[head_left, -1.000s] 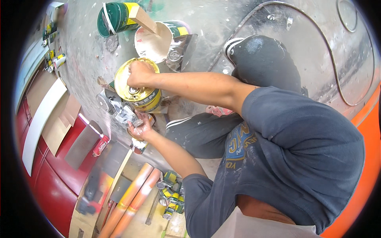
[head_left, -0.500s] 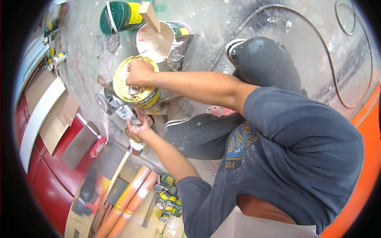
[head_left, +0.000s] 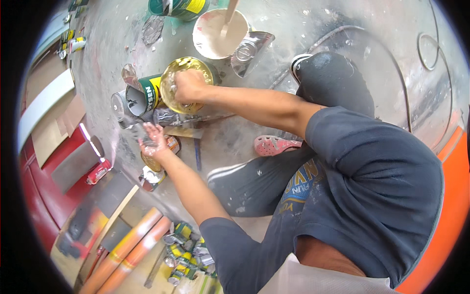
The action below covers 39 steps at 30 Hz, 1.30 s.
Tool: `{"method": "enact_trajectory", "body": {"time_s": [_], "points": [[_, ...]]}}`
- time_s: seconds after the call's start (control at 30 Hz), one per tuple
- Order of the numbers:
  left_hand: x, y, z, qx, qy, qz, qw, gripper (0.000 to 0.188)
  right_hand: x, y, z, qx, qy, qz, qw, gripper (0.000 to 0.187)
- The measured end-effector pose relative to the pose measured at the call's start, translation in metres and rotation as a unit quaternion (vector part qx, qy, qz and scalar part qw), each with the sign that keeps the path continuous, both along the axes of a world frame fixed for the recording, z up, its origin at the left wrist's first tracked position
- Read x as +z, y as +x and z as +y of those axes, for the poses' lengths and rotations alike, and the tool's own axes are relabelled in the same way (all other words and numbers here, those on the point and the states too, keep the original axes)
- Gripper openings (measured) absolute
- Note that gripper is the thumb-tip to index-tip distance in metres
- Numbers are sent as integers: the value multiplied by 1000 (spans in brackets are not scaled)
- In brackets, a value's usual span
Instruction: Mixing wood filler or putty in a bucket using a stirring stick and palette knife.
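My right hand (head_left: 191, 86) is closed in a fist over the round gold top of a can (head_left: 175, 100); its fingertips are hidden. Lower and to the left, my left hand (head_left: 154, 139) has its fingers spread, with whitish residue on them. A blurred, greyish thing lies beside those fingers, and I cannot tell whether it touches them. Left of the gold-topped can is a green and yellow can (head_left: 150, 92) with its pale inside showing. A grey can (head_left: 119, 106) stands next to it. A flat scraper-like tool (head_left: 184, 132) lies between my two hands.
A white-lined bucket (head_left: 219, 30) with a stick in it stands beyond my right hand, near a green can (head_left: 183, 9). A hose (head_left: 406, 88) curves over the floor at right. Orange tubes (head_left: 128, 247), several small cans (head_left: 183, 252) and a red panel (head_left: 46, 181) are at left.
The view has shifted. My right hand and the gold-topped can have moved right, exposing the green and yellow can beside it. My left hand has moved up and left, with its fingers spread.
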State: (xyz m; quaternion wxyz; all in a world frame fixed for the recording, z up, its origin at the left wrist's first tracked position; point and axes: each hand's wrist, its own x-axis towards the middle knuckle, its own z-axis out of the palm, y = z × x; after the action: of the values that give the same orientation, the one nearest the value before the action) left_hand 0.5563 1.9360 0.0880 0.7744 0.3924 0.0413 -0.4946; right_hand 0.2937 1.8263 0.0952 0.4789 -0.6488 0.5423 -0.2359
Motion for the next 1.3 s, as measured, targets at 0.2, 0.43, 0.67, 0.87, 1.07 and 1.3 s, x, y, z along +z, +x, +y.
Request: {"method": "enact_trajectory", "body": {"time_s": [0.2,0.43,0.67,0.87,1.07,1.3], "points": [[17,4,-10,-10,-237,-3,972,56,-39,28,23,-23,37,0,999,26],[-21,-27,-83,-44,-271,136,952,36,-30,9,18,149,-61,63,985,24],[15,-105,-133,-145,-307,150,929,36,36,-99,-91,337,-193,618,684,37],[16,-134,-145,-160,-217,131,954,42,-15,-175,-81,262,-480,597,588,23],[18,-158,-133,-143,-132,89,977,36,6,-184,-75,318,-222,685,617,20],[0,-204,-138,-150,-25,30,988,28,53,-225,-94,328,-139,603,714,25]]}}
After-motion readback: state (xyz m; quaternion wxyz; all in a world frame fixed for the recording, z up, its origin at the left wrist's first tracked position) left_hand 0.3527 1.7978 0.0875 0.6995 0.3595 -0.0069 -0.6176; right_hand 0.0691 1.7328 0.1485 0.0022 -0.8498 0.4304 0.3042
